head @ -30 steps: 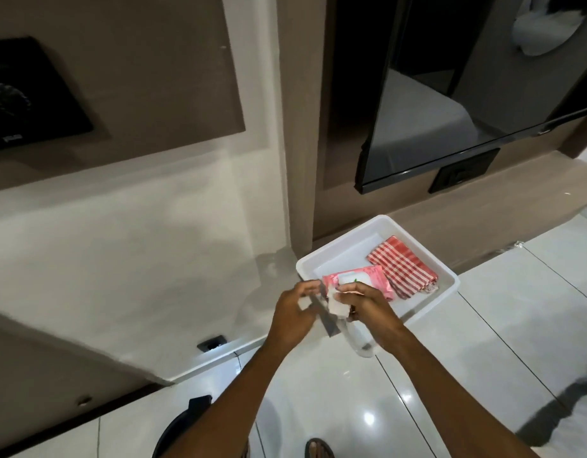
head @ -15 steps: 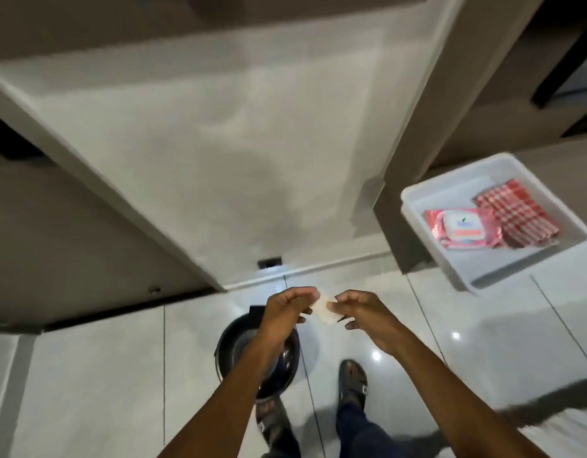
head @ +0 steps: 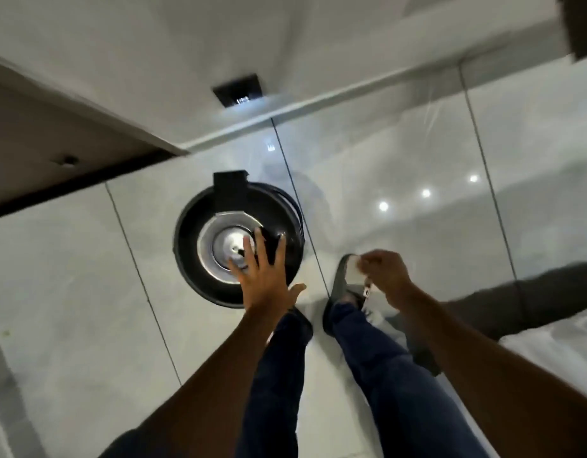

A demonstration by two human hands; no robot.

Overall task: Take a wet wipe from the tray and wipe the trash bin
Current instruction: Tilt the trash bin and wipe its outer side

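A round black trash bin [head: 193, 246] with a shiny metal lid stands on the tiled floor below me, seen from above. My left hand [head: 264, 276] reaches over its near right side with fingers spread, holding nothing. My right hand [head: 386, 272] hovers to the right of the bin, above my right foot, pinching a folded white wet wipe [head: 353, 269]. The tray is out of view.
My legs in dark trousers and sandals [head: 343, 289] stand just in front of the bin. A white wall panel with a dark socket [head: 238, 90] rises behind it. A brown cabinet base [head: 54, 143] sits at left, white bedding [head: 556, 345] at right.
The view has tilted down from the tray to the bin. My left hand let go of the wipe and stretched out over the bin. My right hand keeps the wipe.
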